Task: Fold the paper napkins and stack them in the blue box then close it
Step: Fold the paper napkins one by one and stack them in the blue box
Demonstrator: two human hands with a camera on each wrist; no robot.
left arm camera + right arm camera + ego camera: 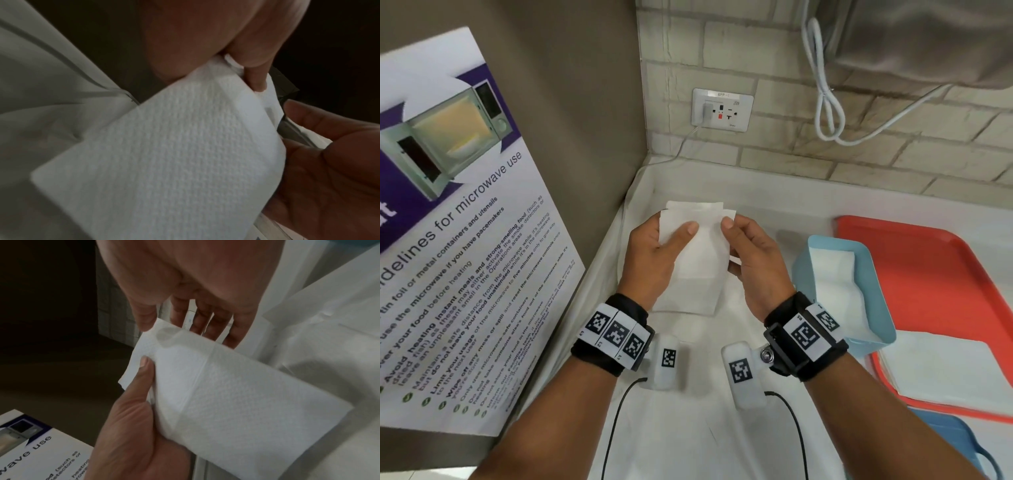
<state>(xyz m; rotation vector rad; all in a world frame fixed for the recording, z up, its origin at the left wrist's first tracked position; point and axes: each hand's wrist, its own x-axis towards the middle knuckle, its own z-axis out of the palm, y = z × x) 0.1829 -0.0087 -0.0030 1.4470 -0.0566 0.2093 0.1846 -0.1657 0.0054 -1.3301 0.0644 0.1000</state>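
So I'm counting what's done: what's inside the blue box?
The blue box holds folded white napkins. How many is unclear, as the top one covers any beneath. No lid on it.

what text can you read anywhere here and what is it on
"delines for microwave use": heading on the poster, start cut off.
"tin foil or metal containers and utensils", "Avoid heating instant meals and strong-smelling food": poster bullet lines; the lower ones are too small to read.
"wave use": the same poster in the right wrist view.
"8PP-1", uncertain: label strip on the wall socket; its other print is unreadable.
Wristband tags: square code patterns, letters too small.
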